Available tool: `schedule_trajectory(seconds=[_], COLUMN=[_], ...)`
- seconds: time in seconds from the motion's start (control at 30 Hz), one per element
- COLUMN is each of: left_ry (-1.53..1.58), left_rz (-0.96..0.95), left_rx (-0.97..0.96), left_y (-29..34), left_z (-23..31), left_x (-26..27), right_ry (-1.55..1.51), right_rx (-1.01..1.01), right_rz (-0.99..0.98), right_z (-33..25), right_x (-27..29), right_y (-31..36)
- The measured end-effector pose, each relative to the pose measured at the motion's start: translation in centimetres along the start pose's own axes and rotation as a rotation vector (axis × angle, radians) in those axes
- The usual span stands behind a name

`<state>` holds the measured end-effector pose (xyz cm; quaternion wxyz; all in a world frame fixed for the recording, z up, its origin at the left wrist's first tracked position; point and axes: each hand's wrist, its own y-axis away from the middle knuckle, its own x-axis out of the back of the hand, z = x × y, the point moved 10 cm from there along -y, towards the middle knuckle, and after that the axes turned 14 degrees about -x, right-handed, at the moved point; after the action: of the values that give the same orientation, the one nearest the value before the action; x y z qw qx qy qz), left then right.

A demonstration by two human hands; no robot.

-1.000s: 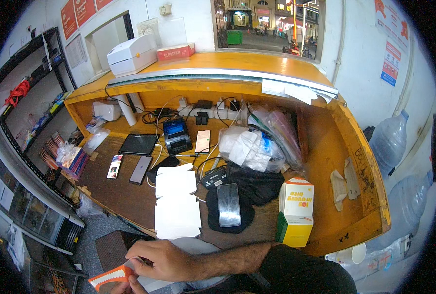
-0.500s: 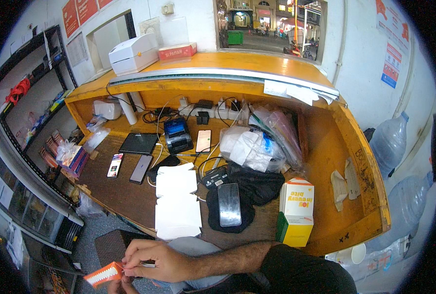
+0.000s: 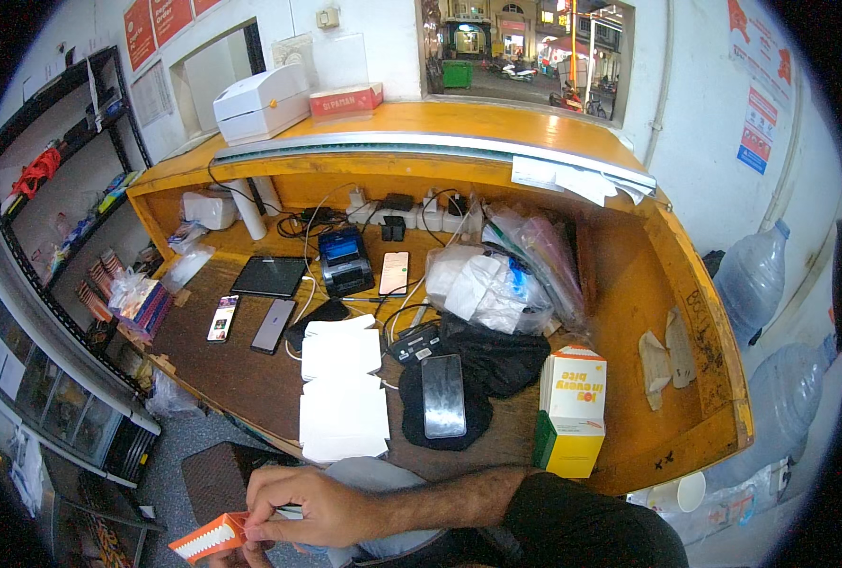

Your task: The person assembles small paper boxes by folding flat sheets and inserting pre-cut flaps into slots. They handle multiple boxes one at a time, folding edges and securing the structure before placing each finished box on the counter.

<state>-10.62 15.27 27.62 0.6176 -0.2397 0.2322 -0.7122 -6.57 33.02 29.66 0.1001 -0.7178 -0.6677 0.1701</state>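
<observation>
Low in the view, left of centre, my right hand (image 3: 309, 506) pinches the near edge of a small orange cardboard carton (image 3: 209, 538) with a white zigzag band. Its fingers are closed, and the forearm reaches in from the right in a black sleeve. My left hand (image 3: 243, 557) is at the bottom edge, under the carton's right end; its fingers are closed on it, though most of the hand is cut off. On the table just beyond lies a stack of flat white cardboard blanks (image 3: 343, 417). A yellow, green and white carton stack (image 3: 572, 407) stands on the right.
A dark phone (image 3: 443, 396) rests on black cloth (image 3: 496, 360). Further left lie two more phones and a black tablet (image 3: 267, 276). A small dark printer (image 3: 345, 260), cables and plastic bags (image 3: 487, 284) crowd the back. The counter ledge (image 3: 421, 118) rises behind.
The orange carton has shifted slightly right and tilted, its right end now tucked closer to my right fingers. My left hand has dropped lower, showing less. The things on the table stay put.
</observation>
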Motion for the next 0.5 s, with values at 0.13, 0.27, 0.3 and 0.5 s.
schedule_trajectory(seconds=[0.13, 0.27, 0.3, 0.5], left_ry=[0.147, 0.151, 0.149, 0.3], left_rz=[0.006, -0.051, -0.077, -0.242], left_rx=[0.052, 0.043, 0.065, 0.137], left_y=[0.2, 0.2, 0.2, -0.2], left_z=[-0.6, -1.2, -1.4, -1.8], left_x=[0.2, 0.2, 0.1, -0.3], right_ry=[0.043, 0.085, 0.086, 0.157], right_rx=[0.017, 0.066, 0.076, 0.254], right_rz=[-0.003, 0.026, 0.028, 0.092], right_z=[-0.4, -0.8, -1.0, -3.3], right_x=[0.2, 0.5, 0.6, -0.2], right_y=[0.0, 0.1, 0.2, 1.1])
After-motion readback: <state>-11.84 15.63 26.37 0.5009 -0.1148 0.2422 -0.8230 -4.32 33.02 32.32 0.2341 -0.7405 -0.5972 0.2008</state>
